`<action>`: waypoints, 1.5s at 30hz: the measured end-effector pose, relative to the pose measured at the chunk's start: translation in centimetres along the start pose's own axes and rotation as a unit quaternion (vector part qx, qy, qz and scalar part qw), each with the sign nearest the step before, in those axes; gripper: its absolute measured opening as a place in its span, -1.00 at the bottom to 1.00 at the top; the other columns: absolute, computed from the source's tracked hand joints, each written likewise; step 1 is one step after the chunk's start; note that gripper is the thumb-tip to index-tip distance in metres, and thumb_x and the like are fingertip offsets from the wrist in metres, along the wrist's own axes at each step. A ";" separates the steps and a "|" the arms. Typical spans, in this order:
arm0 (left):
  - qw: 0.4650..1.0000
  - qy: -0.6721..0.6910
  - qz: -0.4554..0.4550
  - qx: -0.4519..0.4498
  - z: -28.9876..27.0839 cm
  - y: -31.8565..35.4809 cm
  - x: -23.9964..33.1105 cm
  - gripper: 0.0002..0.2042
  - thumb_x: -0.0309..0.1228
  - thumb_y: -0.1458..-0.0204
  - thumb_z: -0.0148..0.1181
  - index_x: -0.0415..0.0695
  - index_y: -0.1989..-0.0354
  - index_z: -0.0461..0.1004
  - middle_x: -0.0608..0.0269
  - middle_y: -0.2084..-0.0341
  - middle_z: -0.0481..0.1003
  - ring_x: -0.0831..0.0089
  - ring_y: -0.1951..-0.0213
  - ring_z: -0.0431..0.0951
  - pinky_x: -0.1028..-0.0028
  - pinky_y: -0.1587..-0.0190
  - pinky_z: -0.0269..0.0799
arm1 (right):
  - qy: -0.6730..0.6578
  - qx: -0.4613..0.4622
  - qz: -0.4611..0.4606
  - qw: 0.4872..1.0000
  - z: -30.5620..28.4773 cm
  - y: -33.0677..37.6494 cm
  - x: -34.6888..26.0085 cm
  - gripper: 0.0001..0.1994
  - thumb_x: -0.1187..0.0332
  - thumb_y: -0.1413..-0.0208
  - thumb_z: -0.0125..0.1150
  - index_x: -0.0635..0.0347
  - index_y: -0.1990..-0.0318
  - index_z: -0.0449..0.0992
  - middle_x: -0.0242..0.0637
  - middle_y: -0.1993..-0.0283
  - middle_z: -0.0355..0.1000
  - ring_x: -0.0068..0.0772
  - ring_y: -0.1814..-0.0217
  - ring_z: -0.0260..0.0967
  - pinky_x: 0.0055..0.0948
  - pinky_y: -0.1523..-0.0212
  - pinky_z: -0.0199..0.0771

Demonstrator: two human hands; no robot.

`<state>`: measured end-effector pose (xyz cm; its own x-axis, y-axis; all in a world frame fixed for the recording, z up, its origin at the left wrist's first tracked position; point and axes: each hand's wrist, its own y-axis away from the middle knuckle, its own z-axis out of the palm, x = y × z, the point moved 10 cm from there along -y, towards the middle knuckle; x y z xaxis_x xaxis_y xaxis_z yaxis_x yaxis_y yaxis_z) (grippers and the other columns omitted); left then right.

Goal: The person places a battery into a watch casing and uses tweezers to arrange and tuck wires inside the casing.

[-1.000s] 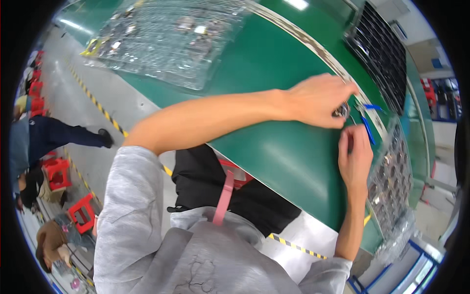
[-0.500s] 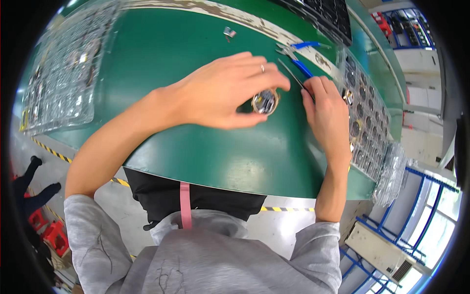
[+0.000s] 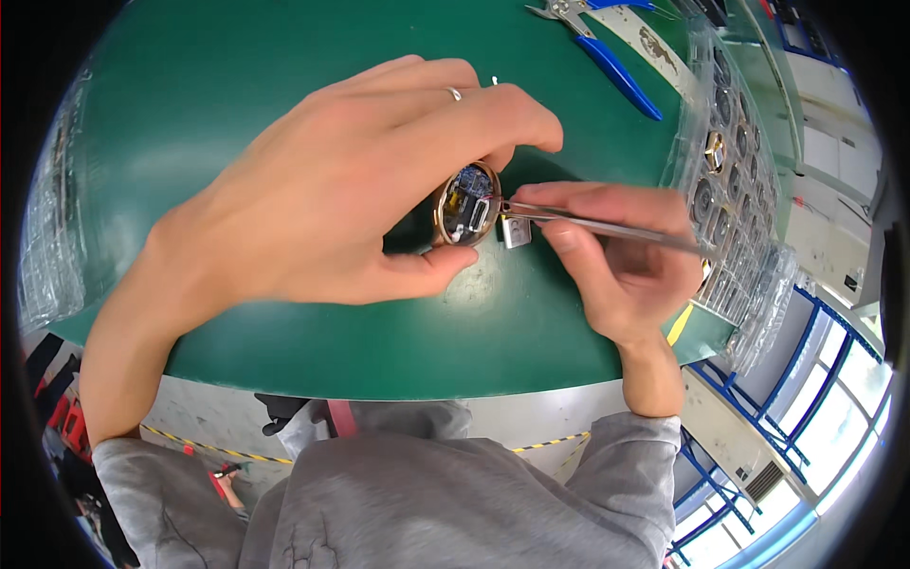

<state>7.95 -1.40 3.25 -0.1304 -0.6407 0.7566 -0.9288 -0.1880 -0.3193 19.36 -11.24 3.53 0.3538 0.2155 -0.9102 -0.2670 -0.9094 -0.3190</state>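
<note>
- The left hand (image 3: pixel 351 190) reaches in from the lower left and lies over a green work mat (image 3: pixel 237 85), fingers curled loosely and close together.
- Between its thumb below and its fingertips above, this hand pinches a small round part with a gold-coloured rim (image 3: pixel 466 204), tilted so that its open face shows tiny electronic pieces inside.
- A thin ring (image 3: pixel 455 93) sits on one finger of the left hand.
- The right hand (image 3: pixel 616 261) comes in from the lower right, just beside the left hand, with its fingers closed around a pair of slim metal tweezers (image 3: pixel 607 225).
- The tweezers lie nearly level, and their tips touch the right edge of the round part.
- A small silver block (image 3: pixel 515 231) sits just below the tweezer tips, between the round part and the right thumb; whether it rests on the mat or is held cannot be told.
- Beyond the right hand, farther from the body, blue-handled pliers (image 3: pixel 621 76) lie on the mat, well apart from both hands.
- To the outer side of the right hand, a clear plastic tray (image 3: pixel 735 190) holds rows of round parts in its pockets.
- Both forearms wear grey sleeves (image 3: pixel 607 465) pushed back from the wrists.
</note>
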 end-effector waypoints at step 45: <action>0.995 -0.025 0.094 0.032 -0.3 -0.5 1.0 -0.43 -0.44 0.38 0.56 -0.42 0.11 0.51 -0.05 0.20 0.60 0.23 0.40 0.57 0.40 0.40 0.48 | 0.210 -0.134 -0.280 0.927 4.2 2.1 -4.5 -0.82 0.70 -0.01 0.25 0.48 0.24 0.39 0.28 0.21 0.55 0.03 0.27 0.64 -0.39 0.58 0.66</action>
<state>8.16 -1.69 4.34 -0.2810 -0.7051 0.6511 -0.8653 -0.1073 -0.4896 13.49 -12.63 5.82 0.7021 0.5739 -0.4216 0.2762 -0.7652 -0.5816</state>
